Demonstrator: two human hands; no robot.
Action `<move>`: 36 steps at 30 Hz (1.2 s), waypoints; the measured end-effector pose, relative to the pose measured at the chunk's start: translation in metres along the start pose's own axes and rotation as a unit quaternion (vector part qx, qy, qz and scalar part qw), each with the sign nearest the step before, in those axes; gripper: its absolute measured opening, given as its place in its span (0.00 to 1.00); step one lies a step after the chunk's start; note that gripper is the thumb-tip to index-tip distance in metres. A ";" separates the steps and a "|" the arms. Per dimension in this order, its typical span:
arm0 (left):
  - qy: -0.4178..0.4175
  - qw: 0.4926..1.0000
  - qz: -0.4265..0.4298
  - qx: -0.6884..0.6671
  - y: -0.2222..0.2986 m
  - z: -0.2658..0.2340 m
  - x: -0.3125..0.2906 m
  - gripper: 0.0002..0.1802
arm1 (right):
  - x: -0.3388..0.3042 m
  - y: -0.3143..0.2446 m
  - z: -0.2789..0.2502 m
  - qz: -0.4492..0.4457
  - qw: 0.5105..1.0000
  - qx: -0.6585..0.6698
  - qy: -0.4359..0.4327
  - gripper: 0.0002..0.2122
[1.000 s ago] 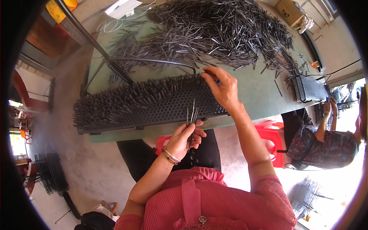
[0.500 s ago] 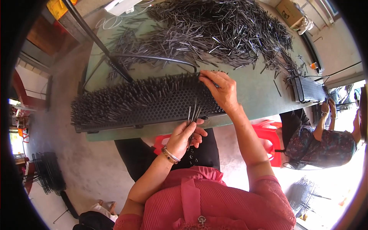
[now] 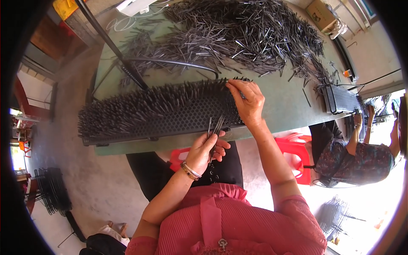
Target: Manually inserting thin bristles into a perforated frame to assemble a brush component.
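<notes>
A long black perforated panel [image 3: 178, 118] lies along the near side of the table. Many thin black strips [image 3: 127, 108] stand upright in its holes, thick over the left and far parts; bare holes show along the front. My left hand [image 3: 204, 148] is closed round a small bunch of loose black strips [image 3: 218, 126], in front of the panel's near edge. At the panel's far right part, my right hand [image 3: 250, 102] pinches with thumb and forefinger among the strips. Whatever sits between those fingertips is too small to make out.
A big heap of loose black strips [image 3: 255, 34] covers the back of the green table [image 3: 293, 102]. Black metal bars [image 3: 104, 38] rise at the left. At right, another person [image 3: 357, 161] works at a second perforated panel [image 3: 346, 100], near a red stool [image 3: 295, 157].
My right hand has shifted slightly right along the panel's far side. My left hand stays nearly still with its bunch of strips.
</notes>
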State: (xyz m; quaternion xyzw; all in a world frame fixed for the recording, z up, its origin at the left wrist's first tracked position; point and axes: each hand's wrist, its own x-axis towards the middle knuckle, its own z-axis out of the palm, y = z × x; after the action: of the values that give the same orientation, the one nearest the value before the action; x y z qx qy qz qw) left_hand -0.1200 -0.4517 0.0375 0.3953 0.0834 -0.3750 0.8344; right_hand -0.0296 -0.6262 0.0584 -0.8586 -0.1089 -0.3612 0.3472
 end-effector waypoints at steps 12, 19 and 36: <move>-0.004 1.000 0.020 -0.003 0.001 0.003 -0.001 0.17 | -0.004 0.002 0.001 -0.048 0.998 -0.031 0.002 0.07; 0.012 1.000 0.008 -0.011 -0.001 0.004 -0.002 0.17 | -0.001 -0.002 -0.003 -0.090 0.995 -0.034 -0.002 0.07; -0.065 0.986 0.041 0.147 0.002 0.019 -0.010 0.16 | -0.027 -0.042 -0.052 0.326 0.826 0.352 -0.295 0.09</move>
State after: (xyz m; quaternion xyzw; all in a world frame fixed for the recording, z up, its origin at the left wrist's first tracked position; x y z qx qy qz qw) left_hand -0.1286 -0.4591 0.0552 0.4911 -0.0436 -0.3736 0.7857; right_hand -0.0960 -0.6290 0.0869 -0.7293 -0.0391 0.1064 0.6747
